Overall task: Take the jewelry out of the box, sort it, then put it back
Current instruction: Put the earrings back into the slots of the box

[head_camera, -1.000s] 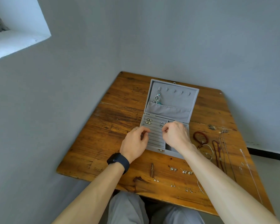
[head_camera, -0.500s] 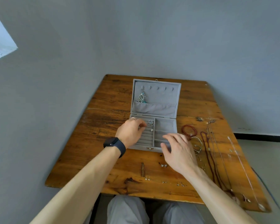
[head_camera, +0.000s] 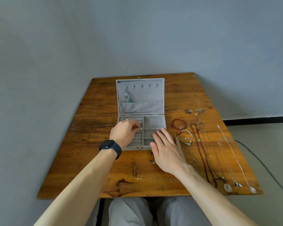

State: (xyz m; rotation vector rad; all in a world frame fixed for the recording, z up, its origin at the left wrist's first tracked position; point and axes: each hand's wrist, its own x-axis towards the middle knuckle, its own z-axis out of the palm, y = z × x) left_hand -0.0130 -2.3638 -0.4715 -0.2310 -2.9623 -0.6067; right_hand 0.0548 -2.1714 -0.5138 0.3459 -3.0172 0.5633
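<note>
The fingers of the left hand are curled together and pinch a small silvery piece, too small to name, over the ridged left compartment of the jewelry box. The fingers of the right hand are straight and slightly spread, lying flat over the box's near right corner. I cannot tell whether they press on it. A dark watch sits on the left wrist.

The grey box stands open at the middle of the wooden counter, and a dangling earring hangs from a hook inside its lid. A few silvery pieces lie at the far end of the ridged compartment.

To the right of the box lie a red bead bracelet and a silver bangle, touching each other. Farther right are a dark bead necklace and thin chains stretched toward the near edge. Small ear studs lie in a row on the counter near the person.
</note>
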